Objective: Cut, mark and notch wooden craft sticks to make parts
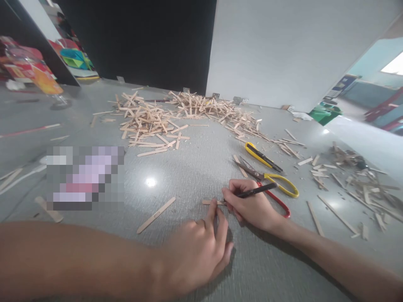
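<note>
Fingers of the left hand point(198, 247) press a small wooden stick point(210, 202) flat on the grey bench point(195, 167) at lower centre. Beside it, the right hand point(252, 205) pinches a black pen point(256, 191), tip touching the stick.

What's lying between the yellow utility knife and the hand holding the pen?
In the head view, scissors lie between the yellow utility knife and the right hand.

A pixelated patch point(85, 178) hides something (left of the sticks).
</note>
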Tool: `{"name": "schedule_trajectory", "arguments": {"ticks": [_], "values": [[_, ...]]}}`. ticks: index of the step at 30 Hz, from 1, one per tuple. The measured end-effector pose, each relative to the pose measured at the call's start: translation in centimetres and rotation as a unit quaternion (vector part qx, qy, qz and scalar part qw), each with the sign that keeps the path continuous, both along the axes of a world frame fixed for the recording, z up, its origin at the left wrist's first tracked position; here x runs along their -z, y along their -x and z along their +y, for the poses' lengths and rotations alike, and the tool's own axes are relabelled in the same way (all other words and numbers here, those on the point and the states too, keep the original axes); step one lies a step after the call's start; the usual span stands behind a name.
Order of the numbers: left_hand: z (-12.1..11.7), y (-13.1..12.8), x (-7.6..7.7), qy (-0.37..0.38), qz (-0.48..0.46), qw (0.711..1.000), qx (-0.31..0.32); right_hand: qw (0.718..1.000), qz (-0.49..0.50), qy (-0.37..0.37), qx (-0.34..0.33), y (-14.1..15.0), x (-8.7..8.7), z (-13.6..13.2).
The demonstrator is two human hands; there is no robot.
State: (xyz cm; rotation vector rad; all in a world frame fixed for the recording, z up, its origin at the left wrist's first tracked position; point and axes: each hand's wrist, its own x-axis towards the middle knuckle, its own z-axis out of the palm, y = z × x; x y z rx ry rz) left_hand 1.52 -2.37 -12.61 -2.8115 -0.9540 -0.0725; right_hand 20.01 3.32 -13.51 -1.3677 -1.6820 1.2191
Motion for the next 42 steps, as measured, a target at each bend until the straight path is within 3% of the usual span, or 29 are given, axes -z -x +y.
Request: {"name": "schedule_trajectory", "arguments": {"ticks": [42], "values": [[-0.04, -0.03, -0.21, 0.015, 0.013, 1.0, -0.004, 1.0, 0.0, -0.007, 0.002, 0.01, 0.03, -0.14]]}}
